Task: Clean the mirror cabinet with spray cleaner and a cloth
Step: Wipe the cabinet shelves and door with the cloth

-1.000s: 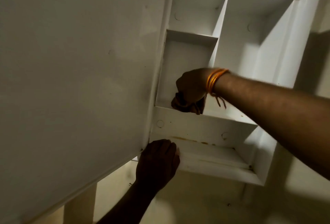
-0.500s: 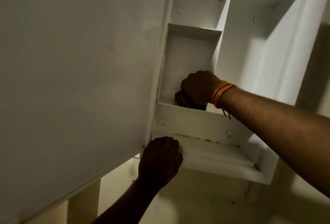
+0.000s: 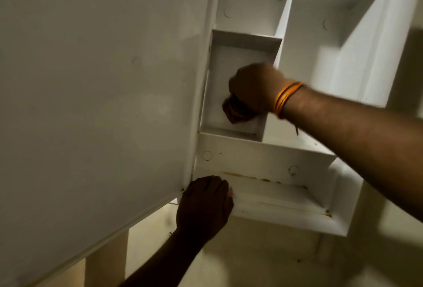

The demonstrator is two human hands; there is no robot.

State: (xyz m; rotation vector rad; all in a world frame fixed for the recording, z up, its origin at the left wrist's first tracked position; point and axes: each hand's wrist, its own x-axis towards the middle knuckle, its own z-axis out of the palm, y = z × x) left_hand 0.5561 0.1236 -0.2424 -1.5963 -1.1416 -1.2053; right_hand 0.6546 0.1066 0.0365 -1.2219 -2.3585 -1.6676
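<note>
Since half a second ago the right hand has lifted the cloth off the shelf floor onto the back wall of the small compartment, centre frame. An open cabinet door fills the left half and the white mirror cabinet takes the right. At lower centre the left hand, fingers together, rests flat on the cabinet's bottom lip. The right hand's fingers curl round the bunched brown cloth. Orange threads circle its wrist.
</note>
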